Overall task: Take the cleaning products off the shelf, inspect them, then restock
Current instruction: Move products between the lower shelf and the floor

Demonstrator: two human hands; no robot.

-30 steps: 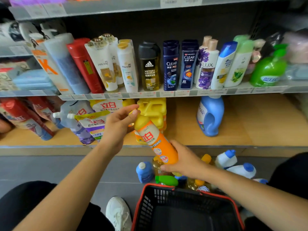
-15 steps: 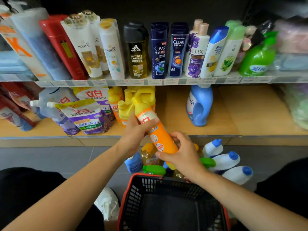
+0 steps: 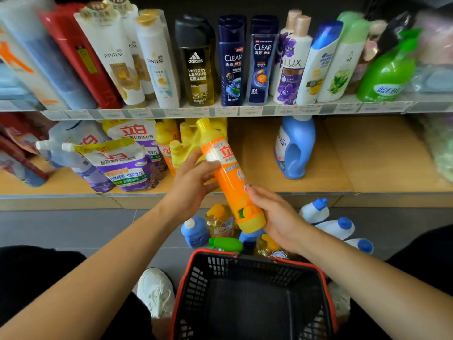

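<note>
Head view: my left hand [image 3: 193, 185] and right hand [image 3: 279, 219] both grip the orange dish-soap bottle [image 3: 229, 177], held tilted, cap upward, before the lower shelf [image 3: 367, 163] and above the black basket [image 3: 220, 271].

I see the orange bottle [image 3: 230, 182] tilted, its yellow cap up and leaning left, its yellow base low (red label characters face me). It sits between the left hand [image 3: 193, 185], which grips its middle, and the right hand [image 3: 277, 217], which holds its base. Just beyond the right hand, white blue-capped bottles [image 3: 335, 225] lie on their sides.
</note>
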